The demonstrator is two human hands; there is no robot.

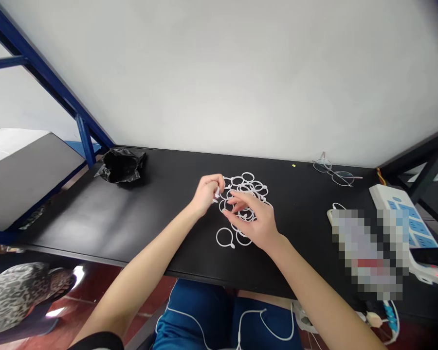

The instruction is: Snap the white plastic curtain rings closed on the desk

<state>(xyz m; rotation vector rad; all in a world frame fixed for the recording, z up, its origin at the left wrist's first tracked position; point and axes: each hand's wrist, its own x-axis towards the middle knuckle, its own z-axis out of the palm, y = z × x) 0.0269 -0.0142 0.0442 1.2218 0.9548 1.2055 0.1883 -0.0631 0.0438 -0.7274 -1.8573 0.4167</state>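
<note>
A loose pile of thin white rings (247,178), each with a small knob where it closes, lies on the black table in front of me. My left hand (207,193) is closed at the pile's left side, with a small white part of a ring (216,193) showing between its fingers. Over the pile's middle and right, my right hand (254,217) has its thumb and fingers apart and hides several of the rings. One separate ring (224,237) lies flat at the near side of the pile.
A black plastic bag (121,166) stands with its mouth gaping at the far left. Eyeglasses (334,171) lie at the back right. A blurred-out phone-like object (365,253) and a white power strip (405,204) are on the right. Blue frame bars (58,82) border the left side.
</note>
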